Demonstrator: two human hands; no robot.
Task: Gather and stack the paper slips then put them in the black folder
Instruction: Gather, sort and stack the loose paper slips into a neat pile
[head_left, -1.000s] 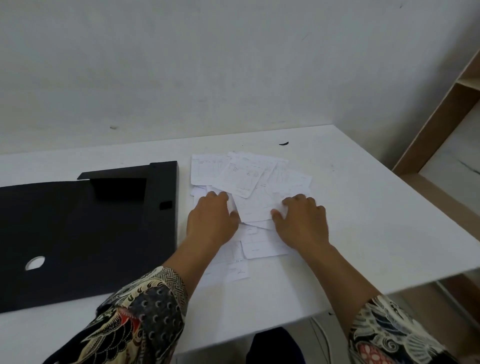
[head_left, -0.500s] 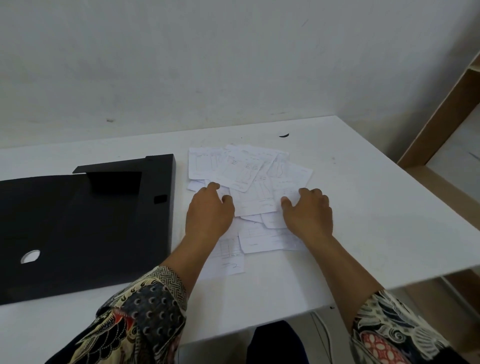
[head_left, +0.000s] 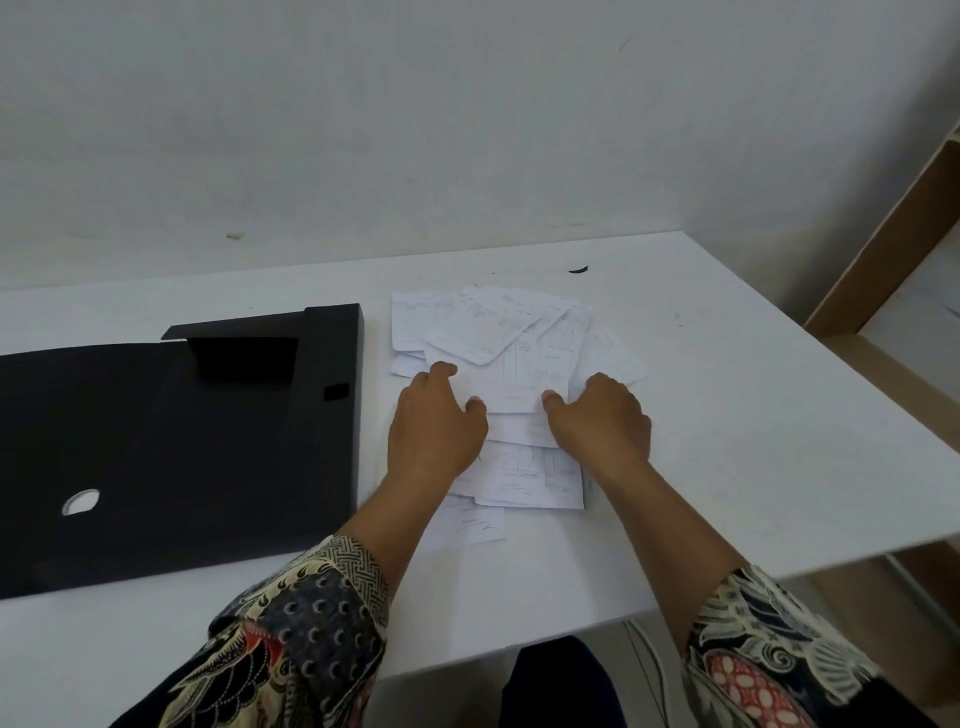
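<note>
Several white paper slips (head_left: 498, 343) lie in a loose overlapping heap on the white table (head_left: 753, 426), right of the black folder (head_left: 171, 447), which lies open and flat. My left hand (head_left: 434, 431) presses palm-down on the heap's left side, fingers curled onto the slips. On the right side, my right hand (head_left: 602, 421) rests the same way, thumb on a middle slip. Both hands flank the heap; neither lifts a slip. More slips (head_left: 524, 480) stick out toward me under the wrists.
A small dark scrap (head_left: 578, 269) lies near the wall behind the heap. A wooden shelf unit (head_left: 883, 249) stands to the right of the table. The table's front edge runs just below my forearms.
Both hands have slid a little closer together on the heap, and the slips between them have bunched inward. The folder has not moved.
</note>
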